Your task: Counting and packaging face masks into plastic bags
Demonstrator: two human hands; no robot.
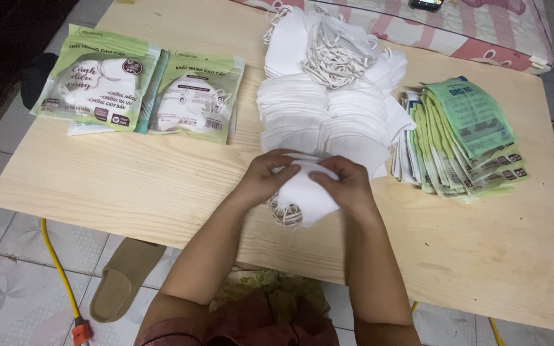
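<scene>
Pale wooden tabletop (161, 186) stood over grey floor tiles, with a fanned stack of empty green printed pouches (466, 138) at the right and two filled green mask packets (139, 86) at the far left, both within easy reach. Between them lay a heap of loose white folded face masks (328, 96). Near the table's front edge, the left hand (261, 179) and right hand (351, 186) were both closed on a small white bundle of masks (306, 192), fingers curled over its top, ear loops hanging below, apparently squaring it up.
</scene>
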